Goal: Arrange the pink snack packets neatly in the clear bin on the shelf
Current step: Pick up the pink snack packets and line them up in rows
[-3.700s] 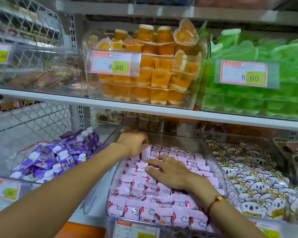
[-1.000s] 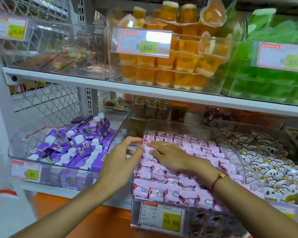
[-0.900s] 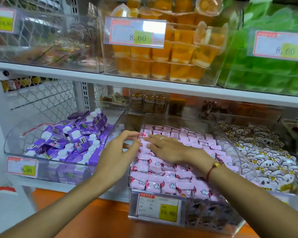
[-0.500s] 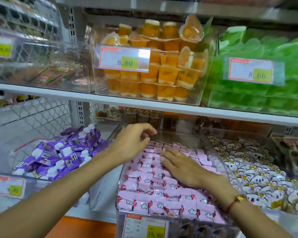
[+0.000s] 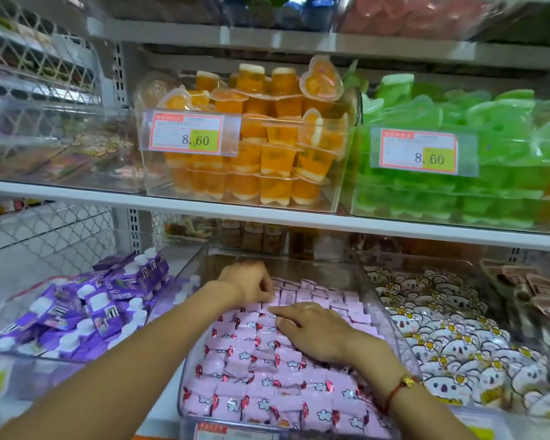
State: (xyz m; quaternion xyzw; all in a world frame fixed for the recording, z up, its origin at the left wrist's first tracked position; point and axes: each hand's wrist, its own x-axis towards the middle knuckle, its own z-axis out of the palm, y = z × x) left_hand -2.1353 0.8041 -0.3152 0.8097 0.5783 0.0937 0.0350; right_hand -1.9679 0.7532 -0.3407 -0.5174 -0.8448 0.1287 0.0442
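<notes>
- The clear bin [image 5: 375, 300] sits on the lower shelf [image 5: 159, 404], in the middle, its far wall bare and its floor packed with pink snack packets [image 5: 258, 369] lying in rough rows from near to far.
- The left hand [image 5: 251, 285] reaches to the far left part of the bin; its fingers are curled down onto the far packets, but whether this grip actually pinches one I cannot tell.
- The right hand [image 5: 315, 328] lies flat on the packets in the middle of the bin, fingers straight and pointing left, pressing the packets; its grip is loose and holds nothing.
- A red cord bracelet [image 5: 397, 389] with a gold bead circles the right wrist.
- Left of the bin, purple pouches [image 5: 86, 309] with white caps fill another clear bin.
- Right of it lie white animal-face packets [image 5: 451, 338].
- On the shelf above stand orange jelly cups [image 5: 267, 147] and green jelly cups [image 5: 496, 147], each behind a price tag [image 5: 186, 134] reading 8.60.
</notes>
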